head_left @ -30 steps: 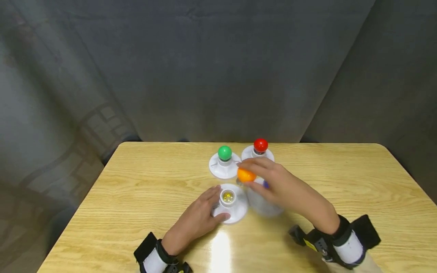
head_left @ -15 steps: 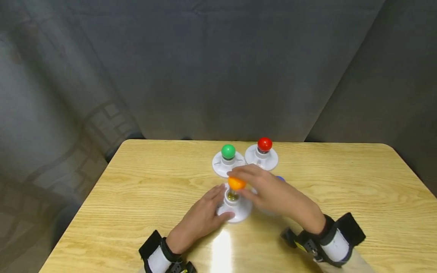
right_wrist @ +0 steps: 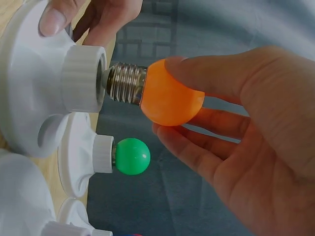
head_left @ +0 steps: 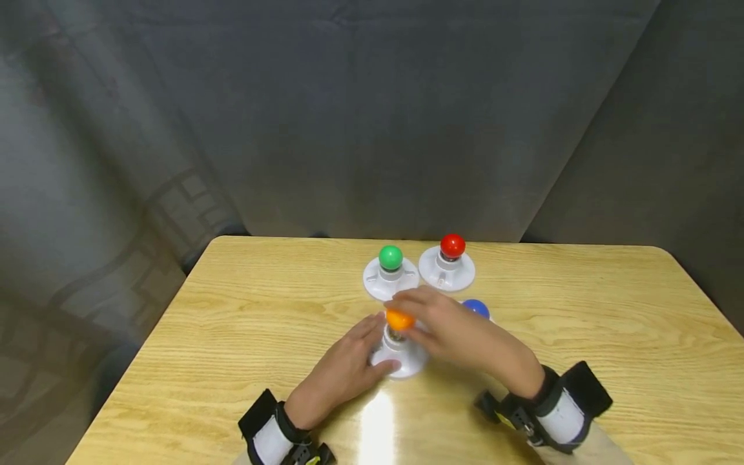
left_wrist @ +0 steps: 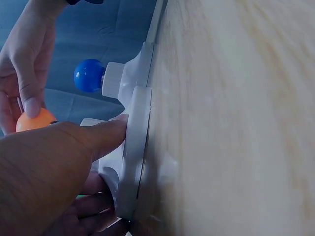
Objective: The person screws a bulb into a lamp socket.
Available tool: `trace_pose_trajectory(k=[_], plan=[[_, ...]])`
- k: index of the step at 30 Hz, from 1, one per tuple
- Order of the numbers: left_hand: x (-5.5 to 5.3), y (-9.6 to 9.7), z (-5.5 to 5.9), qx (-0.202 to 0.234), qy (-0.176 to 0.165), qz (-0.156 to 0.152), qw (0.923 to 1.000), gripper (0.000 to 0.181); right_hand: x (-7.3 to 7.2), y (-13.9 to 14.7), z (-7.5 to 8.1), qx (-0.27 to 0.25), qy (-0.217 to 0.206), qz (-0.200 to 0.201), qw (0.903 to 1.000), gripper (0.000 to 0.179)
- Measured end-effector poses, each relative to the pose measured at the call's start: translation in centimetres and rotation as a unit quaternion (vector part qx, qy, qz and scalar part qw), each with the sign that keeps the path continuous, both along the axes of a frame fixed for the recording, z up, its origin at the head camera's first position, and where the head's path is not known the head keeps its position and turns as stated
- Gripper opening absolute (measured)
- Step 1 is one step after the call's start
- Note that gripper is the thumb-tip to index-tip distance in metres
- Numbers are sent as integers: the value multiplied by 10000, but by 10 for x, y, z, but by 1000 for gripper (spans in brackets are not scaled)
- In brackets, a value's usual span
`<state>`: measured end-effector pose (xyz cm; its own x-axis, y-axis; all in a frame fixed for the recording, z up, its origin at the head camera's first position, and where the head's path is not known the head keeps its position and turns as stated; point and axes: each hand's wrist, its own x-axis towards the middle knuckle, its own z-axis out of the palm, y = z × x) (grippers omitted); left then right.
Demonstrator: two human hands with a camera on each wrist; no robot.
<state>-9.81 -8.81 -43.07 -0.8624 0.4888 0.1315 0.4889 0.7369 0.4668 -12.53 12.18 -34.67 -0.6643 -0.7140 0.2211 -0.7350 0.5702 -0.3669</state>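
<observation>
An orange light bulb (head_left: 400, 320) is pinched between the thumb and fingers of my right hand (head_left: 456, 332). In the right wrist view its metal screw end points at the mouth of a white lamp socket (right_wrist: 81, 81), with the tip right at the opening and the threads still outside. My left hand (head_left: 345, 368) grips that socket's round base by the edge, thumb on the near side (left_wrist: 110, 135) and fingers on the far side. The base sits on the wooden table (head_left: 261, 310).
Behind stand two more white sockets, one bearing a green bulb (head_left: 391, 258), the other a red bulb (head_left: 452, 246). A blue bulb (head_left: 476, 307) in its socket is partly hidden behind my right hand. A grey curtain (head_left: 372, 129) hangs beyond the table.
My right hand has brought the orange bulb left and down from beside the socket to its opening. The left hand keeps its hold on the base. The view has shifted slightly.
</observation>
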Motion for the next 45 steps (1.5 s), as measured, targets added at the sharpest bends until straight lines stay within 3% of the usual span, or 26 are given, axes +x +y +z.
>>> trace_pose_trajectory(k=[8, 23, 36, 45], plan=[[0, 1, 0, -67, 20, -55, 10000, 79, 0, -4, -6, 135, -336, -30, 9993, 31], [0, 1, 0, -52, -137, -12, 9999, 78, 5, -7, -7, 517, -417, -399, 9970, 36], [-1, 1, -1, -66, -75, -9, 9999, 76, 6, -9, -6, 653, -256, -411, 9967, 38], [-1, 0, 0, -110, -46, 8, 9999, 77, 5, -12, -7, 554, -158, -680, 9960, 37]])
